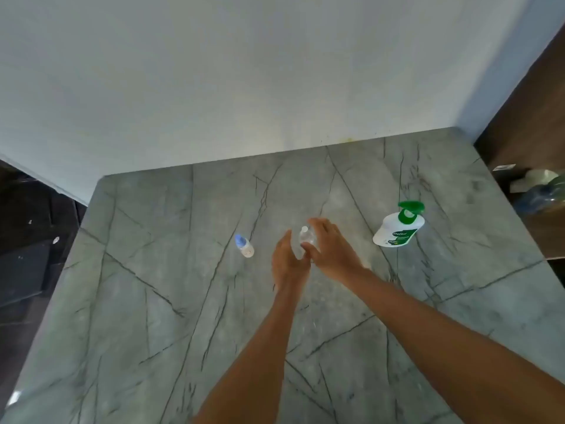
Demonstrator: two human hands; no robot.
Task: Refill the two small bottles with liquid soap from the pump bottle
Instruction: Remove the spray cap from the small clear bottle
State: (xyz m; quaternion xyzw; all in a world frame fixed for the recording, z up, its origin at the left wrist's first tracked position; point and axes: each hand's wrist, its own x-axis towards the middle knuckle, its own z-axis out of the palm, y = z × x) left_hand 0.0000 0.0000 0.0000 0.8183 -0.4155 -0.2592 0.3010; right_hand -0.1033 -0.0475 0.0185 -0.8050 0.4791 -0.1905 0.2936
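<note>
Two hands, left hand (287,261) and right hand (331,249), clasping clear small bottle (307,237) between them

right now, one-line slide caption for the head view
Both hands, left hand and right hand, hold a small clear bottle between blue-capped bottle and green-topped white pump bottle.

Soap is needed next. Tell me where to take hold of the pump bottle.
Grip the pump bottle around its white body, below the green pump head, coming from its left side with the right hand. It stands upright and apart, with bare counter on that side.
</note>
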